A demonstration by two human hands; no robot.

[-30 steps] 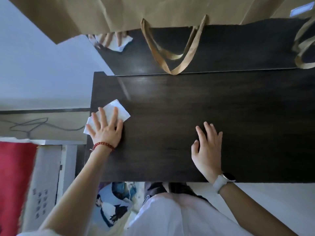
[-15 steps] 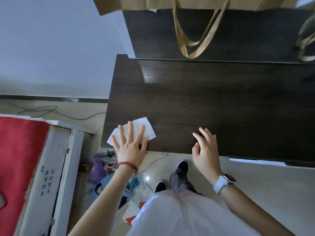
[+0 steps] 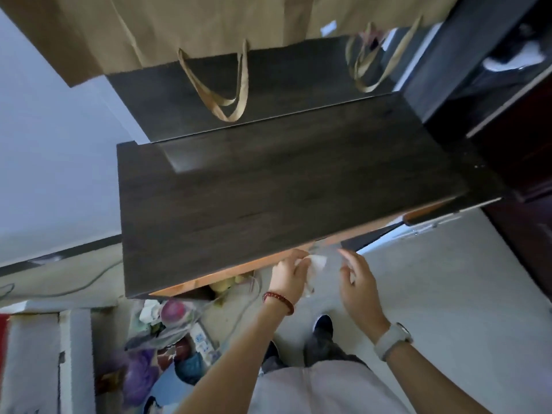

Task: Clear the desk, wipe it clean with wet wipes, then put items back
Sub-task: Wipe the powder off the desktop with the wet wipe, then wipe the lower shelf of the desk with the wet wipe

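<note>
Desk [image 3: 283, 198], dark wood grain, fills centre of frame, its near edge running from lower left up toward right. Top bare, with a pale sheen at upper left. Both hands sit just off the near edge, below centre of frame, over the floor. Left hand [image 3: 288, 277], red bead bracelet [image 3: 278, 301] on the wrist, grips a crumpled white wet wipe [image 3: 316, 265]; the wipe sticks out to the right of the fingers, at the desk's front edge, off the top. Right hand [image 3: 357, 282] is just right of the wipe, fingers loosely spread and holding nothing; cannot tell whether a fingertip touches the wipe, frame blurred there. Pale watch [image 3: 391, 339] on the right wrist. Brown paper bags [image 3: 185, 28] across top of frame, handles [image 3: 227, 94] hanging down over the dark back panel. Clutter of bags and packets [image 3: 167, 333] on the floor at lower left, under the desk's left end. Dark shoes [image 3: 322, 325] on the grey floor at lower centre.
</note>
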